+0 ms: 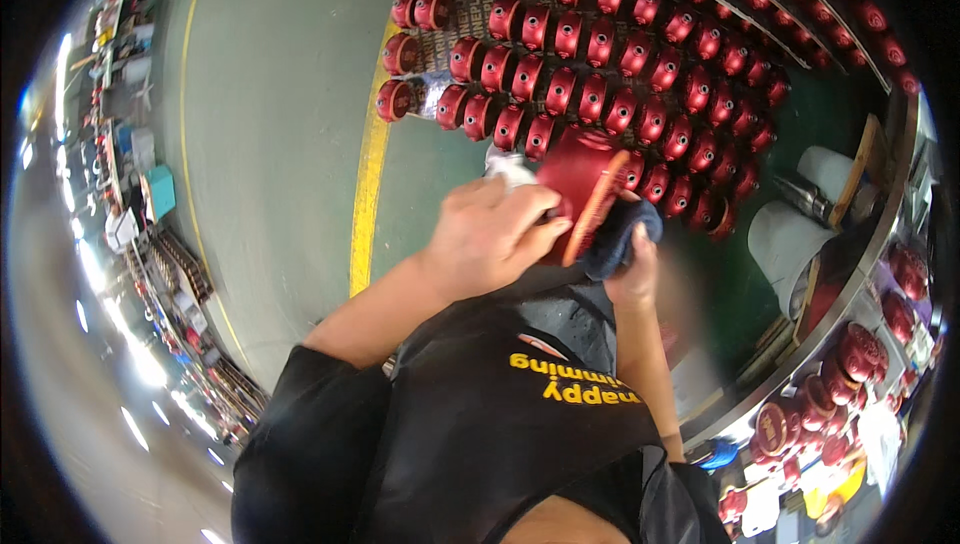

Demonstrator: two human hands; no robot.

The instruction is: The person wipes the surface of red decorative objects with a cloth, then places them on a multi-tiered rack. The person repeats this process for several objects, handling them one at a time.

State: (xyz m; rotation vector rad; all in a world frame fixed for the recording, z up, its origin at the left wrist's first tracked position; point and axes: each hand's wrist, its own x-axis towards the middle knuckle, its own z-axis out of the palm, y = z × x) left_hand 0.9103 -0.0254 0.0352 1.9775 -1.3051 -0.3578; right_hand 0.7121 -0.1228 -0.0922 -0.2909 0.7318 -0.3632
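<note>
A glossy red round shell [575, 169] with an orange-brown rim is held up in front of my dark apron, tilted on its side. My left hand [490, 229] is closed at its left side, thumb and fingers pinching near the rim. Some white cloth-like material [512, 170] shows just beyond those knuckles. On the other side, my right hand [637, 269] grips a dark blue cloth [620, 241], which is bunched against the rim side of the shell. The right fingers are partly hidden by the cloth.
Beyond my hands, rows of similar red round parts [567, 36] stand on a printed board. Yellow lines [368, 206] mark the green floor [270, 94]. At right are pale containers [785, 244] and a curved-looking bench edge [850, 289], with more red parts [840, 379] beyond.
</note>
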